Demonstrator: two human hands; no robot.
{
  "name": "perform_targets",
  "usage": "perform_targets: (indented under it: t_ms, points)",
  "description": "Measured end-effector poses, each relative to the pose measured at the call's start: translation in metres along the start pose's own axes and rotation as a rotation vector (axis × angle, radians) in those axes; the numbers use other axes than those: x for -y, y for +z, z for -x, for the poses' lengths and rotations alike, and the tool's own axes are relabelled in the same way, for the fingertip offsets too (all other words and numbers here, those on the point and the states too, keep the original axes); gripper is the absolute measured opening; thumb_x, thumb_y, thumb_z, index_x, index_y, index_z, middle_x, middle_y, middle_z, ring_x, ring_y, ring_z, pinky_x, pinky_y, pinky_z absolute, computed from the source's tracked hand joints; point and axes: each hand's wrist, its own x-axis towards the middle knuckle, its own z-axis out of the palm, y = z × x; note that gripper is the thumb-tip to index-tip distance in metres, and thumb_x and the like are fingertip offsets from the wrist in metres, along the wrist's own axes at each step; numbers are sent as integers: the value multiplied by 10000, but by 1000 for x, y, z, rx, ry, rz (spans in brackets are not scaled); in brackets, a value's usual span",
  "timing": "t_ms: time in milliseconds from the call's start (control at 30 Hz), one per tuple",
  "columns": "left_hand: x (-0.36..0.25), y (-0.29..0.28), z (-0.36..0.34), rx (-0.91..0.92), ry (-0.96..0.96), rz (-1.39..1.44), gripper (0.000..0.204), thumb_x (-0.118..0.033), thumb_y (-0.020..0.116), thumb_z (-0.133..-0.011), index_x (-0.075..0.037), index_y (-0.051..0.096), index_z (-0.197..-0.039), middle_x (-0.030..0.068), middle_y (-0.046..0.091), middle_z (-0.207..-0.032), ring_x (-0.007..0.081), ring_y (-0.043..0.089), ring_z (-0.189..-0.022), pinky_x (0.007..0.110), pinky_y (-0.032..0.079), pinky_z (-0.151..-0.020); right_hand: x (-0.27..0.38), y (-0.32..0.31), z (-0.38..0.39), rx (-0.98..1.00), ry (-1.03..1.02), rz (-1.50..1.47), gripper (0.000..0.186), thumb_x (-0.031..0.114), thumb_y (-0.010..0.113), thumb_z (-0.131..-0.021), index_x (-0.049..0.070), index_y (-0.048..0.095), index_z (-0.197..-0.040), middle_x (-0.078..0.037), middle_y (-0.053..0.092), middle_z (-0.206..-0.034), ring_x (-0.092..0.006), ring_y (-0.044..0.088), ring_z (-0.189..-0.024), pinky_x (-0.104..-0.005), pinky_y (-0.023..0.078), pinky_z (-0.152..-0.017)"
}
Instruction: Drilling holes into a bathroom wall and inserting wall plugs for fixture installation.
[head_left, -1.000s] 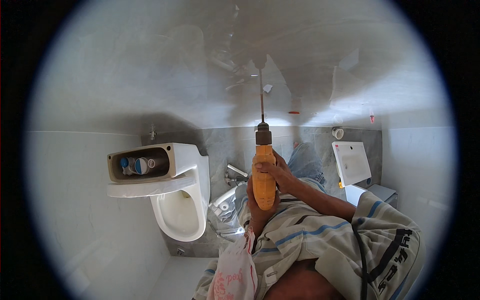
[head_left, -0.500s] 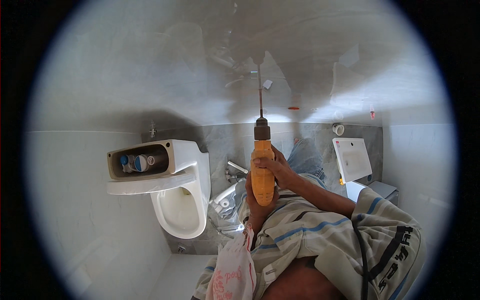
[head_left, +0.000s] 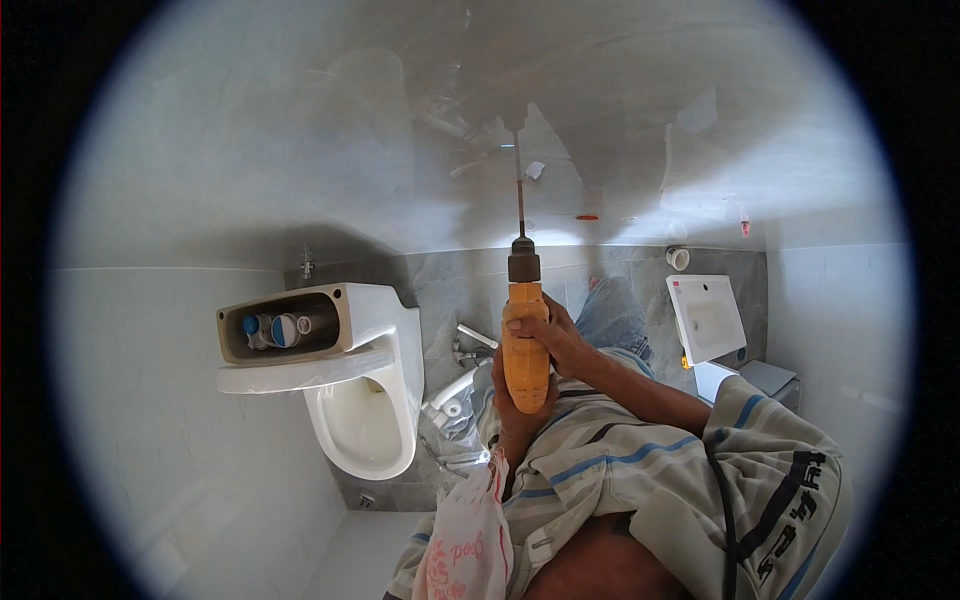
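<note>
An orange power drill [head_left: 526,365] with a dark chuck points away from my body, its long thin bit [head_left: 520,200] reaching the glossy tiled wall [head_left: 400,150]. My right hand [head_left: 556,340] wraps round the drill's body, thumb over its top. My left hand [head_left: 510,400] grips it from beneath and to the left, partly hidden by the tool. A white bag with red print [head_left: 455,550] hangs at my left forearm. A dark cord runs down over my striped shirt on the right.
To my left stands a white toilet [head_left: 400,430], its open cistern [head_left: 290,330] holding fittings. A white basin [head_left: 705,320] is at the right beside flat panels [head_left: 760,385]. Pipes and bagged parts [head_left: 450,410] lie on the grey floor. A small white pipe opening [head_left: 677,258] is near the wall.
Compared with a second ago, the drill and both hands sit slightly higher in the picture, as does the floor edge behind. The grip is the same, and little has moved in the last half second.
</note>
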Motion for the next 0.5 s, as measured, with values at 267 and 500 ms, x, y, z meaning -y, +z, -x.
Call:
perform_targets:
  t_ms: [267,500]
  points:
    - [-3,1,0,5,-46,48,840,-41,742,-724,-12,275,-1422,158,485,-1294,267,533,-1168,384,426,-997,-3,-1,0,-17,13,-17,501,229,715,-785,57,476,-1192,-55,579,-979,-171,606,-902,-320,517,-814]
    - [-1,1,1,3,6,19,834,-38,744,-730,-17,274,-1419,156,486,-1279,265,540,-1154,384,430,-990,-1,-1,0,4,8,12,545,263,715,-773,53,468,-1211,-63,571,-994,-176,600,-926,-319,509,-843]
